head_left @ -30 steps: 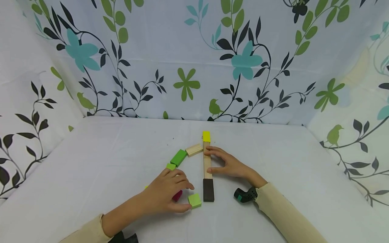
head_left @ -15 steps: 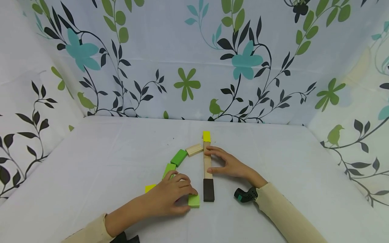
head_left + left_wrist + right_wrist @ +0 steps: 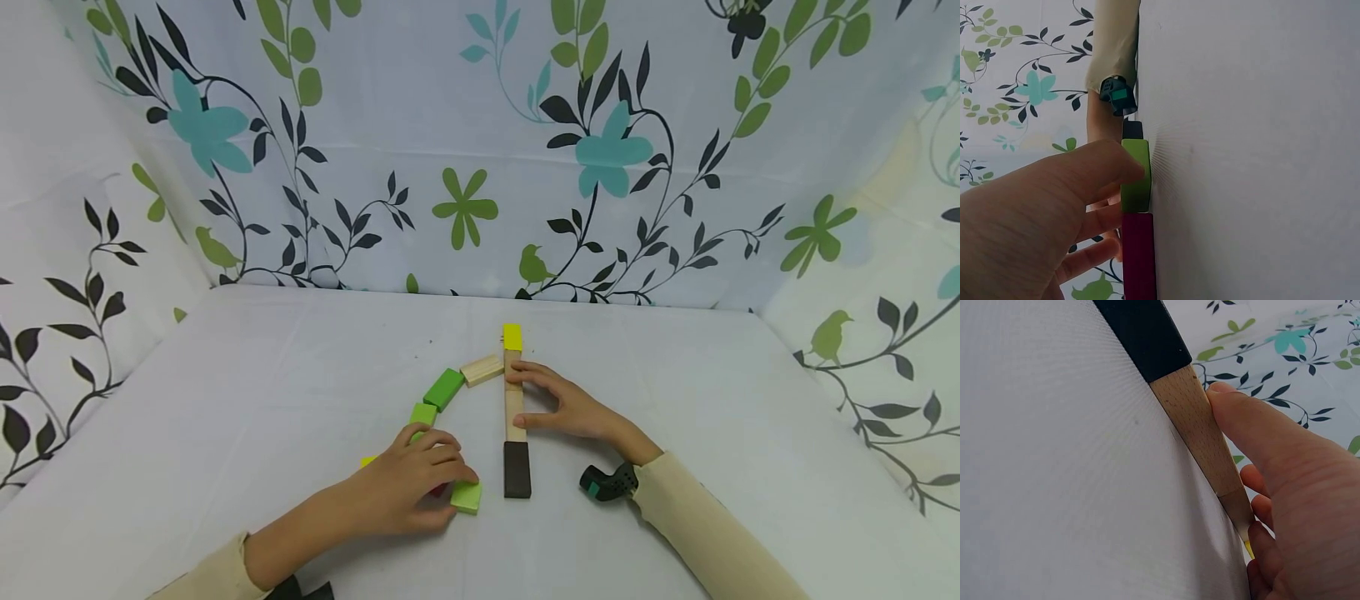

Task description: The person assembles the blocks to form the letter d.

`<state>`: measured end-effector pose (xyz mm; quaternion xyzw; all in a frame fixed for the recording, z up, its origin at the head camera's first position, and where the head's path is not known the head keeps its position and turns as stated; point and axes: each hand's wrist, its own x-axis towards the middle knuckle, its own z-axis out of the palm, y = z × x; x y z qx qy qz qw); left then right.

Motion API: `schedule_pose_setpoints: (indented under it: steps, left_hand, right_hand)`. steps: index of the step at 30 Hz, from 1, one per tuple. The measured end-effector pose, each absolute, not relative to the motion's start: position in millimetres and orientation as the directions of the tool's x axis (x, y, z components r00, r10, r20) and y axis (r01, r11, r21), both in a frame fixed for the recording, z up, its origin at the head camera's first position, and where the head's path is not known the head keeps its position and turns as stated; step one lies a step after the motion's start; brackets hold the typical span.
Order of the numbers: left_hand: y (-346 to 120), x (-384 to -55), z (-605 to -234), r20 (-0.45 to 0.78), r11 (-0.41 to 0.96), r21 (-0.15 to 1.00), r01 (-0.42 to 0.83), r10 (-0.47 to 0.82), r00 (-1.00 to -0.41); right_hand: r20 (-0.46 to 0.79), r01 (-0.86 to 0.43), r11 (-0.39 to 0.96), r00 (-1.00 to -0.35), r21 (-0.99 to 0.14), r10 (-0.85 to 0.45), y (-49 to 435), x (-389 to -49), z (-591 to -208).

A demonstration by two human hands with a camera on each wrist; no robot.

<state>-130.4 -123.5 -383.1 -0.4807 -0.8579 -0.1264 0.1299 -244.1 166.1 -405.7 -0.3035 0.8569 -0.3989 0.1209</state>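
My left hand (image 3: 408,487) pinches a light green block (image 3: 466,498) between thumb and fingers, close over the white cloth. In the left wrist view the thumb lies on that block, and a magenta block (image 3: 1139,256) stands end to end with it; in the head view the hand mostly hides the magenta one. My right hand (image 3: 562,404) rests thumb and fingertips along the right side of a straight column: a yellow block (image 3: 512,337), plain wooden blocks (image 3: 514,421) and a dark block (image 3: 517,469) at the near end. Its fingers are gently bent, not closed around the wood.
A curve of blocks runs from the column down to the left: a plain wooden block (image 3: 482,370), a green block (image 3: 444,389), a light green block (image 3: 423,416) and a partly hidden yellow block (image 3: 367,461). A leaf-patterned curtain (image 3: 390,150) stands behind the white table (image 3: 247,417).
My left hand has closed its finger and thumb on the light green block, straightened it and shifted it left, away from the dark block. The right hand has stayed in place.
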Motion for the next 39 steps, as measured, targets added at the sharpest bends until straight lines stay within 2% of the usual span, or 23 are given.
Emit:
schedule_pose_setpoints:
  steps: [13,25,39]
  left_hand:
    - [-130.7,-127.2,-381.0,0.352,0.497,0.122,0.859,0.788,-0.506]
    - [-162.4,-122.8,-369.8,0.337,0.543,0.219,0.811,0.738,-0.585]
    - [-190.8,-124.9,-371.2,0.351,0.710,0.182,0.680,0.599,-0.719]
  right_hand:
    - [0.040,-0.427,0.498,-0.787,-0.755,-0.615,166.7,-243.4,-405.9]
    - [0.047,-0.434,0.494,-0.785,-0.754,-0.618,167.5,-243.5,-407.4]
    - [0.054,-0.442,0.482,-0.777,-0.757,-0.628,166.7,-244.8,-406.7]
